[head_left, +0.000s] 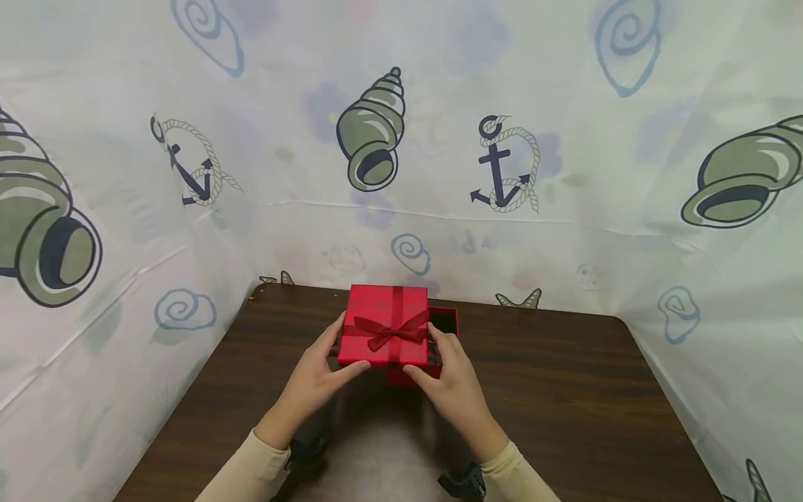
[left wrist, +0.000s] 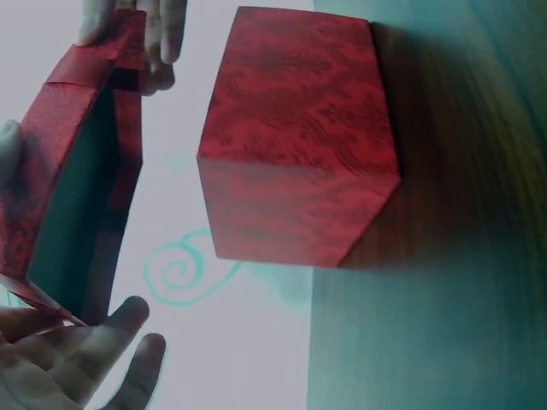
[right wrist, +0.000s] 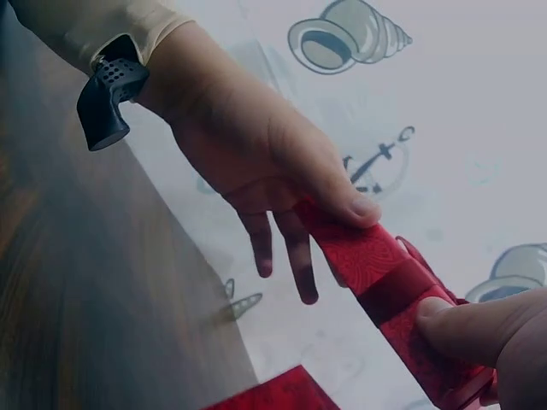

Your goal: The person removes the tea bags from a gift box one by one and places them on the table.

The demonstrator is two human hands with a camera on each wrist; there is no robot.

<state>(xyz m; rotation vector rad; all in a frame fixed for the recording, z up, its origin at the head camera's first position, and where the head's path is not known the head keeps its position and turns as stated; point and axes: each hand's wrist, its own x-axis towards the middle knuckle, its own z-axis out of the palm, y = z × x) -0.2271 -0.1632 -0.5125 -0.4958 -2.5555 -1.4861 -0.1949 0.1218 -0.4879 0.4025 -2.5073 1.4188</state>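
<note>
Both hands hold a red gift box lid (head_left: 370,303), which has a ribbon bow (head_left: 392,331) on top. My left hand (head_left: 320,373) grips its left side, thumb at the front edge. On the right side, my right hand (head_left: 448,376) pinches it the same way. Below and slightly right of the lid, the red patterned box (left wrist: 295,94) stands on the table, apart from the lid in the left wrist view. Its dark inside shows past the lid's right edge in the head view; the lid hides most of it. The lid's hollow underside (left wrist: 81,205) shows in the left wrist view.
The brown wood table (head_left: 564,390) reaches back to a white cloth wall (head_left: 439,167) printed with shells and anchors. Cloth also hangs along both sides. Each wrist carries a black device, such as the left one (right wrist: 111,94).
</note>
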